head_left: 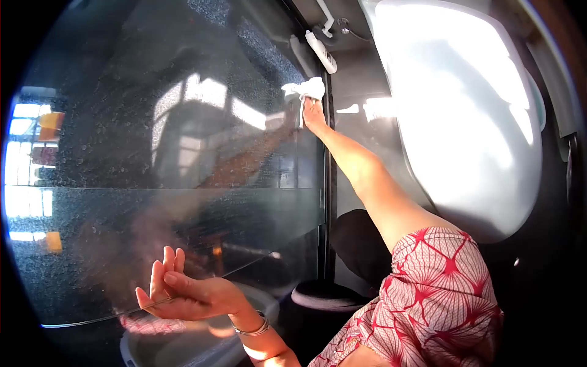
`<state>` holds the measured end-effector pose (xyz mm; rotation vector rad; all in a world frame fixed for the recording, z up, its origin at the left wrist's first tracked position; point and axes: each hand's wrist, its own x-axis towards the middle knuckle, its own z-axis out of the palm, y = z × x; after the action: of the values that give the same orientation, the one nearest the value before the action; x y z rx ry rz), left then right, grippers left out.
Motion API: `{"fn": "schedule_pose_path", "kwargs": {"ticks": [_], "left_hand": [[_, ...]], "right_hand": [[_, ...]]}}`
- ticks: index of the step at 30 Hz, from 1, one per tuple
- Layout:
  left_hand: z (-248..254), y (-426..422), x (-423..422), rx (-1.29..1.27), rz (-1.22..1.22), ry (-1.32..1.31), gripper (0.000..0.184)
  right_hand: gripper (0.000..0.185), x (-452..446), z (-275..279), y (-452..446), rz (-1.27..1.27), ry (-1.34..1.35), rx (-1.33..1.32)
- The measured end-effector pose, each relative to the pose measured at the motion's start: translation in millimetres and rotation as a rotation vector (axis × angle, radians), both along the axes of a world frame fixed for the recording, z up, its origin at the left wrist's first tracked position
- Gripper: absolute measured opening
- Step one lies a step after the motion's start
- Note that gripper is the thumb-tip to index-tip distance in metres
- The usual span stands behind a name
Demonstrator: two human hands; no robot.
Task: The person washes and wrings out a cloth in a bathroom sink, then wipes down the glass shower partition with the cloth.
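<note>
A white cloth (312, 88) is bunched under the fingers of my right hand (314, 115), pressed against the tall glass panel (116, 134) near its dark right-hand frame. My right arm is stretched far forward. At the near edge of the glass, my left hand (199, 296) has its palm turned up and its fingers apart and slightly bent. The glass edge line crosses by its fingers; whether they bear on it I cannot tell. Pale specks and streaks cover the glass, along with reflections of my arm and of bright windows.
A white bottle (321, 52) stands beyond my right hand, beside the frame. A large white basin or tub (458, 116) fills the right. Below my left hand is a pale tub (137, 348). A dark rounded object (327, 296) sits near the frame's foot.
</note>
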<state>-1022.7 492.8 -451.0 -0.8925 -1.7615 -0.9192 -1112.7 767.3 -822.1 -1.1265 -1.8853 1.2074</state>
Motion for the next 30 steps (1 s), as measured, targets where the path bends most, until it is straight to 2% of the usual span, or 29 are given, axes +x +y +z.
{"fn": "schedule_pose_path", "kwargs": {"ticks": [1, 4, 5, 7, 8, 9, 10, 12, 13, 14, 15, 16, 19, 21, 23, 26, 28, 30], "left_hand": [[-0.4, -0.8, 0.8, -0.013, 0.012, 0.015, 0.034], [1.0, -2.9, 1.4, -0.057, 0.0, 0.018, 0.035], [1.7, -6.3, 0.2, -0.057, -0.002, 0.011, 0.035], [1.9, -13.1, -2.9, -0.168, -0.044, 0.063, 0.035], [1.9, -14.0, -2.6, -0.167, -0.047, 0.056, 0.035], [1.8, -13.3, -2.9, -0.151, -0.049, 0.057, 0.035], [1.3, -12.2, -3.5, -0.134, -0.051, 0.057, 0.036], [-0.6, -11.3, -4.1, -0.129, -0.027, 0.039, 0.036], [-1.6, -11.2, -4.8, -0.132, 0.002, 0.026, 0.036], [-3.5, -10.9, -7.0, -0.137, 0.002, 0.019, 0.036], [-6.2, -10.1, -10.8, -0.129, -0.003, 0.04, 0.036], [-7.7, -9.8, -14.2, -0.129, 0.003, 0.059, 0.036], [-16.2, -2.8, -21.6, -0.082, 0.029, 0.065, 0.033], [-22.6, 13.3, -18.4, -0.014, 0.017, 0.071, 0.028], [-30.5, 18.2, -24.6, -0.03, 0.07, 0.078, 0.027], [-38.4, 8.2, -29.1, -0.048, 0.212, 0.112, 0.026], [-45.8, 8.2, -35.4, -0.053, 0.307, 0.139, 0.024], [-54.0, 15.7, -47.2, 0.171, -0.026, 0.195, 0.027]], "right_hand": [[0.039, 11.9, -21.3, -33.9, -0.161, 0.211, -0.287], [0.037, 46.0, -47.0, -103.2, 0.002, -0.272, -0.366], [0.037, 48.5, -51.2, -102.8, -0.001, -0.279, -0.366], [0.036, 57.0, -9.3, -89.7, -0.163, -0.227, -0.782], [0.036, 52.5, 15.9, -71.1, -0.255, -0.113, -0.788], [0.039, 40.6, 50.6, -51.1, -0.308, -0.205, -0.772], [0.036, 35.6, 85.2, -32.5, -0.261, -0.148, -0.623], [0.042, 13.8, 149.5, 14.7, -0.282, 0.116, -0.362], [0.033, 3.3, 179.2, 35.4, -0.321, 0.194, -0.313], [0.029, -7.6, 211.2, 55.1, -0.337, 0.451, -0.129], [0.027, -26.7, 223.1, 85.8, -0.225, 0.595, 0.099], [0.027, -39.7, 237.6, 100.5, -0.172, 0.676, 0.279], [0.027, -61.3, 275.3, 122.9, -0.176, 0.682, 0.635], [0.028, -73.5, 265.8, 137.8, -0.201, 0.634, 0.714], [0.029, -83.8, 231.0, 155.9, -0.245, 0.56, 0.726], [0.032, -89.4, 135.4, 174.8, -0.327, 0.38, 0.615], [0.034, -90.4, 49.3, 182.1, -0.347, 0.189, 0.463], [0.036, -86.6, -38.3, 176.4, -0.267, -0.092, 0.324]]}}
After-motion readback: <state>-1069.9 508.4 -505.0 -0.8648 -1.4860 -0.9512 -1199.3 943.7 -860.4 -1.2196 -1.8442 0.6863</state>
